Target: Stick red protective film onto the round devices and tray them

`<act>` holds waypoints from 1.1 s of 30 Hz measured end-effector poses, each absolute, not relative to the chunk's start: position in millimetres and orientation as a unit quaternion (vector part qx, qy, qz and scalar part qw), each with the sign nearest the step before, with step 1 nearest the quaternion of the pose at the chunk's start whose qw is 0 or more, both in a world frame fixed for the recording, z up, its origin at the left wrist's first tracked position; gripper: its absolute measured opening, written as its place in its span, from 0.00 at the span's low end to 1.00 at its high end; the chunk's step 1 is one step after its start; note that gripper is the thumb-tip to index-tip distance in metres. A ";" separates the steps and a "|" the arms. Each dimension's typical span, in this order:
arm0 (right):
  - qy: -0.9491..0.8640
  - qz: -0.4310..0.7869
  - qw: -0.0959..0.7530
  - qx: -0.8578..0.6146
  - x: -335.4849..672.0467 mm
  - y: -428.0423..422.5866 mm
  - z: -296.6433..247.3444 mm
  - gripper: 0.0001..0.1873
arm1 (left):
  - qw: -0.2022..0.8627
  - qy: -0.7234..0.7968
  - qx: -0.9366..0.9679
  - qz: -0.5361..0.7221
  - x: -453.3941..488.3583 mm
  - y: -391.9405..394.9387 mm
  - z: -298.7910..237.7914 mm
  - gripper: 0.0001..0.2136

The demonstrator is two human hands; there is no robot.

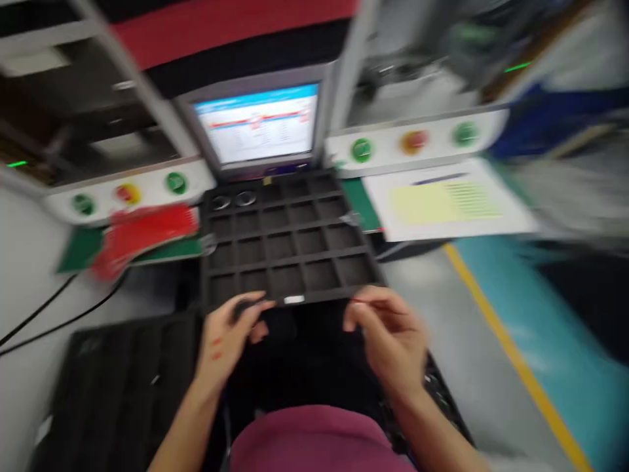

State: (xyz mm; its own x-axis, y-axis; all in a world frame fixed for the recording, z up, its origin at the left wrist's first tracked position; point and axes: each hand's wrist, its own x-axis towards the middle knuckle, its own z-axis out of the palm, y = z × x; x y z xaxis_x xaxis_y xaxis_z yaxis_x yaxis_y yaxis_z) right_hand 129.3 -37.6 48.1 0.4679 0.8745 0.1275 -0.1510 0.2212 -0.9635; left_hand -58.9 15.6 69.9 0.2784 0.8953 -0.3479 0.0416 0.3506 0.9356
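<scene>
A black compartment tray (289, 265) lies ahead of me, with two shiny ring-shaped parts (246, 198) in its back left cells. My left hand (226, 337) is at the tray's near left edge, thumb and fingers closed round a small black piece (243, 307) that is blurred and partly covered. Near the front right corner of the tray, my right hand (396, 337) has its thumb and forefinger pinched together. A thin red streak shows at those fingertips; what it is, I cannot make out.
Behind the tray stands a lit monitor (260, 124), flanked by two white button panels (388, 151). A red bag (147, 233) lies left; papers with a pen (442, 203) lie right. Another black tray (122, 387) is at lower left, beside black cables (54, 324).
</scene>
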 end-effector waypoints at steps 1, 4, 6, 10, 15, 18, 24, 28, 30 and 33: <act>-0.351 0.394 0.685 -0.502 127.1 -39.3 46.6 0.04 | 0.649 0.515 0.441 0.345 -56.7 8.2 64.9 0.19; -0.349 0.450 0.639 -0.516 120.4 -44.6 46.0 0.04 | 0.727 0.440 0.386 0.359 -36.2 4.8 51.1 0.28; -0.349 0.483 0.619 -0.512 116.3 -50.1 50.2 0.04 | 0.771 0.376 0.362 0.366 -22.6 3.8 49.3 0.30; -0.335 0.533 0.613 -0.478 108.8 -52.8 58.3 0.05 | 0.738 0.382 0.409 0.377 -16.5 -9.4 56.4 0.30; -0.275 0.605 0.616 -0.423 101.2 -41.4 62.7 0.06 | 0.637 0.414 0.533 0.372 -23.0 -18.0 60.6 0.28; -0.248 0.632 0.611 -0.406 97.8 -40.0 65.5 0.06 | 0.613 0.416 0.560 0.371 -21.2 -17.8 61.3 0.28; -0.201 0.656 0.609 -0.399 95.9 -44.8 68.4 0.06 | 0.588 0.421 0.586 0.367 -20.0 -21.4 59.5 0.26; -0.164 0.677 0.594 -0.403 96.7 -44.1 69.7 0.06 | 0.551 0.423 0.613 0.376 -19.7 -23.6 55.8 0.26; -0.147 0.690 0.583 -0.403 97.1 -43.2 70.7 0.06 | 0.539 0.419 0.625 0.379 -18.8 -23.6 54.2 0.27; -0.122 0.708 0.567 -0.403 97.6 -41.7 71.9 0.08 | 0.521 0.406 0.643 0.389 -17.4 -23.2 53.0 0.28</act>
State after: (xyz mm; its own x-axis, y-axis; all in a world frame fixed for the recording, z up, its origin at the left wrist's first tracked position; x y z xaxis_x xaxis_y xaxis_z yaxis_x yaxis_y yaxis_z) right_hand 97.6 -41.7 71.9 -0.0319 0.9013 -0.4321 -0.7047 -0.3269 -0.6297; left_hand -17.4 -23.2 53.0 0.3686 0.9263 0.0776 0.1167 -0.1289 0.9848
